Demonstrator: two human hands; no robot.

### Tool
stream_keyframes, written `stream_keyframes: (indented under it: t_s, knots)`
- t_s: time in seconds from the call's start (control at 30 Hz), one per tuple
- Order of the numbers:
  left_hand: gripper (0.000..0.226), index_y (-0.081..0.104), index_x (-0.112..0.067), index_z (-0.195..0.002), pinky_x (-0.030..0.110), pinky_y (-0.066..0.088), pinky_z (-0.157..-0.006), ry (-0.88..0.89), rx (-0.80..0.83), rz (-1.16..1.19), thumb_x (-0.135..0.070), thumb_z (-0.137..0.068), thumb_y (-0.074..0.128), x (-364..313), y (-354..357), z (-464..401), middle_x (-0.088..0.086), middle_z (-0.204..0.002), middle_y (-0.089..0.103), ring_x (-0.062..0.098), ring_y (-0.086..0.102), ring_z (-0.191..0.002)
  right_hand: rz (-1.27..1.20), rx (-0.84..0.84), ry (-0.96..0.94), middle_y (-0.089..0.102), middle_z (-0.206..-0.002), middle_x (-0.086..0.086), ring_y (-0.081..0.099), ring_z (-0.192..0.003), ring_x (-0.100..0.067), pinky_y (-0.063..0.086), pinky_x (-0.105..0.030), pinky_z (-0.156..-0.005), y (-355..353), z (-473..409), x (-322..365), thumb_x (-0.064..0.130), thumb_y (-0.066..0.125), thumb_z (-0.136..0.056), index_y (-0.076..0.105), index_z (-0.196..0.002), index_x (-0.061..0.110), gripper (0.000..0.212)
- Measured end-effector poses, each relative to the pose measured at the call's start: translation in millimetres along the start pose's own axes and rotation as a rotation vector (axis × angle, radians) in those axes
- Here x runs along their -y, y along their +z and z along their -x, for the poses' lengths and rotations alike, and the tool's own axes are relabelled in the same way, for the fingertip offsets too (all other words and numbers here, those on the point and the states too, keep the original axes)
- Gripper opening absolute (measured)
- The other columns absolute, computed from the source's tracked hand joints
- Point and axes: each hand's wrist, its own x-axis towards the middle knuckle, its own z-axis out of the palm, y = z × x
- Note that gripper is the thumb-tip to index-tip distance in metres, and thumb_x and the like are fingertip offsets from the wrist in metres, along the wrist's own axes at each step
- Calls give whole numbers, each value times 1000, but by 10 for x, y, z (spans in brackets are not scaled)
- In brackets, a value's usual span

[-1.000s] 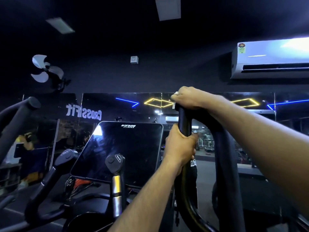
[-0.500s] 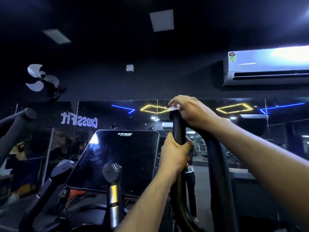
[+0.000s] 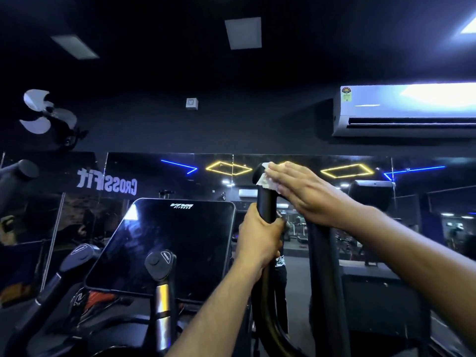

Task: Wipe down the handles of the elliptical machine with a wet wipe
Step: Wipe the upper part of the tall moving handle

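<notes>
The black right handle point(image 3: 266, 199) of the elliptical rises upright in the middle of the head view. My left hand point(image 3: 258, 238) grips it below the top, fingers wrapped round the bar. My right hand point(image 3: 301, 190) lies against the handle's top end from the right, fingers straight, pressing a white wet wipe point(image 3: 266, 177) onto it. Part of the wipe sticks out at the fingertips; the rest is hidden under the palm. The machine's left handle point(image 3: 15, 181) shows at the far left edge.
The dark console screen point(image 3: 164, 243) stands left of the handle, with two short inner grips point(image 3: 161, 264) point(image 3: 79, 256) below it. A mirror with reversed lettering point(image 3: 107, 182) spans the wall ahead. An air conditioner point(image 3: 404, 109) and a wall fan point(image 3: 46, 114) hang above.
My right hand has uncurled from over the handle's top and now lies flat against its right side with the wipe. The left hand keeps its grip. The camera has tilted up slightly.
</notes>
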Motion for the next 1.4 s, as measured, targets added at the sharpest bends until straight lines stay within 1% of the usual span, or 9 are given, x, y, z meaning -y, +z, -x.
stream_keyframes:
  t_s: [0.1, 0.23, 0.43, 0.6, 0.8, 0.93, 1.07, 1.23, 1.4]
  knots:
    - [19, 54, -21, -104, 32, 51, -51, -14, -15, -5, -16, -92, 68, 2, 4, -9, 0, -72, 65, 17, 57, -54, -150, 91, 201, 51, -147, -8, 46, -138, -25, 35, -36, -113, -31, -308, 15, 40, 36, -110, 42, -151, 18, 47]
    - [19, 55, -25, -104, 33, 55, -53, -19, -6, -29, -18, -93, 69, -12, -12, -9, 4, -80, 65, 17, 60, -58, -34, 98, 285, 61, -107, -14, 59, -103, -34, 43, -42, -88, -44, -589, 98, 42, 28, -110, 51, -82, 23, 41]
    - [20, 55, -18, -106, 33, 53, -52, -12, -19, -42, -18, -92, 69, 1, -5, 3, 4, -78, 65, 20, 59, -58, 496, -93, 26, 60, -92, -13, 61, -74, -30, 41, -36, -56, 122, -278, 174, 4, 57, -96, 61, -111, 0, 16]
    - [20, 55, -18, -105, 31, 50, -50, 2, -11, -19, -16, -91, 69, -25, 3, 32, 2, -74, 64, 19, 57, -56, 269, -7, 119, 40, -154, -18, 42, -138, -29, 39, -38, -114, 118, 7, 177, 4, 51, -94, 29, -154, -3, 64]
    - [16, 55, -24, -108, 35, 56, -58, -16, -6, -30, -16, -97, 64, -45, -7, 35, 3, -75, 64, 17, 59, -59, 62, 11, 344, 57, -90, -13, 62, -93, -42, 45, -43, -72, -61, -470, 304, 14, 41, -102, 51, -89, 4, 19]
    - [15, 56, -19, -110, 36, 56, -57, -10, 1, -44, -17, -97, 64, -54, -19, 43, 4, -75, 67, 19, 59, -59, 234, -51, 267, 60, -125, -16, 60, -116, -34, 50, -37, -89, 119, -329, 349, 6, 50, -97, 49, -132, -1, 35]
    - [16, 57, -21, -106, 33, 53, -54, 9, -8, -41, -20, -94, 67, -28, -9, 34, 2, -77, 69, 18, 60, -55, 263, -95, 42, 21, -166, -15, 21, -154, -24, 10, -26, -123, 98, 81, 199, -2, 55, -93, 17, -159, 0, 76]
    - [18, 57, -21, -108, 32, 52, -52, 3, -13, -42, -17, -95, 68, -41, 6, 35, -3, -71, 66, 11, 58, -49, 31, -66, 247, 24, -167, -10, 22, -154, -20, 22, -30, -124, 44, 34, 165, 3, 43, -100, 17, -161, 10, 67]
    - [15, 57, -16, -112, 31, 53, -52, 18, -3, -46, -15, -98, 63, -55, -3, 47, 1, -75, 64, 12, 57, -52, 210, -67, 23, 14, -167, -16, 9, -157, -23, 0, -30, -127, 76, 57, 254, 1, 46, -98, 15, -159, 1, 69]
